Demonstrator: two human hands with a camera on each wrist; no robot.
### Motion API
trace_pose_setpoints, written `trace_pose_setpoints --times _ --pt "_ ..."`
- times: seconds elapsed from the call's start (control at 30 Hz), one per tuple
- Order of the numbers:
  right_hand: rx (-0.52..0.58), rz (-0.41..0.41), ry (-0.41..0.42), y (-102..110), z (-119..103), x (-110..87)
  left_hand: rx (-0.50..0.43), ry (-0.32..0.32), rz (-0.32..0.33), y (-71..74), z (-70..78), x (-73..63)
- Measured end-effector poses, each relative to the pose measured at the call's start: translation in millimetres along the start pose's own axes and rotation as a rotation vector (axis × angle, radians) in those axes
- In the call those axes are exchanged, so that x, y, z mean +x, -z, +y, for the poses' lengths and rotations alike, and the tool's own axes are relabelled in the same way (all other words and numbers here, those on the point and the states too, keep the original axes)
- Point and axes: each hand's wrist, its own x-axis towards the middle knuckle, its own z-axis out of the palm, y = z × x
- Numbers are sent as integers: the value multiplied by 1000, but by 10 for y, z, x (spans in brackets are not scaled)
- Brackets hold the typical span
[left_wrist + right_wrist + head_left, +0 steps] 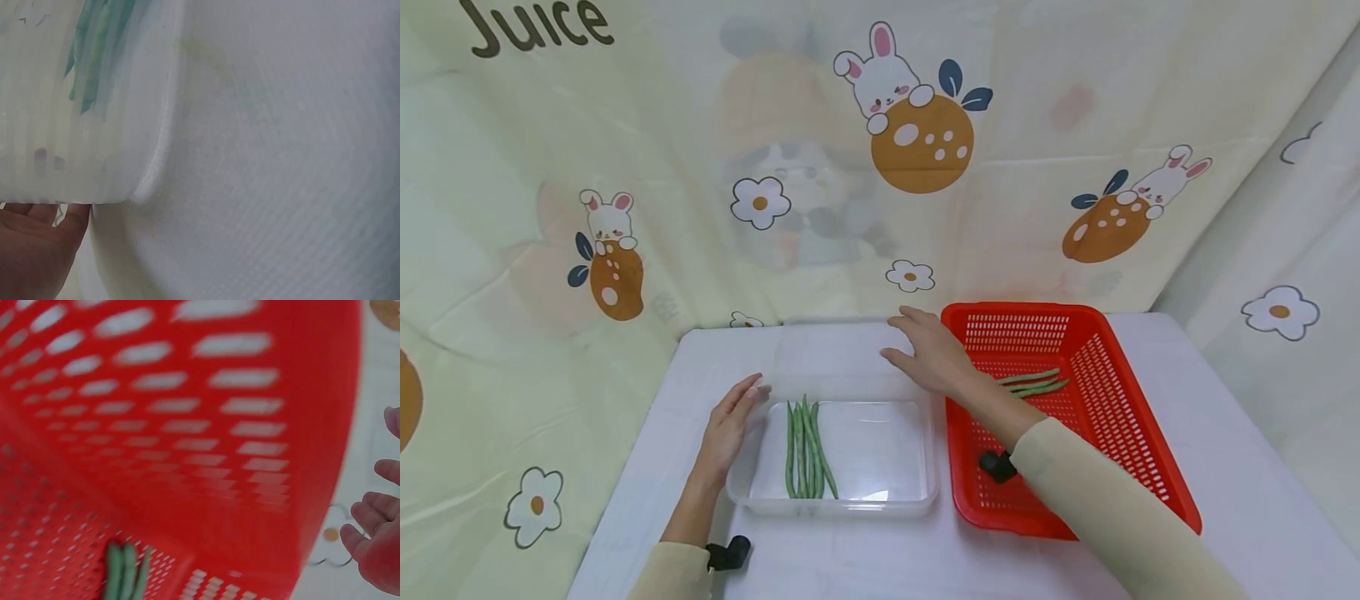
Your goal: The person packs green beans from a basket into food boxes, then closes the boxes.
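My left hand (728, 429) rests at the left end of a clear plastic box (880, 507), its fairly straight fingers touching the wall near the far corner. The left wrist view shows that hand (40, 247) against the box wall (125, 159). Several green beans (801, 454) lie side by side in the left half of the box. With fingers spread and holding nothing, my right hand (934, 352) hovers between the box and a red plastic basket (1112, 392). A few green beans (1037, 383) lie in the basket, partly hidden by the right forearm.
Both containers stand on a table with a white cloth (820, 562). Behind them hangs a curtain (685, 125) printed with rabbits, fruit and flowers. A black wrist camera (997, 465) on the right arm sits over the basket, and another black camera (730, 552) is at the left wrist.
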Motion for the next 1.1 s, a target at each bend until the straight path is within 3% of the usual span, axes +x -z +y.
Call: trace_pose_setpoints --times 0.47,0.77,0.93,1.1 --pt "30 42 -122 28 648 -204 4 1 -17 -5 8 18" --pt "129 39 -199 30 923 -330 -8 -5 -16 -6 35 11" --pt "64 -41 -156 28 1024 -362 0 -4 -11 3 40 7" --pt "21 -206 -177 8 1088 -398 -2 5 -16 7 27 -8"
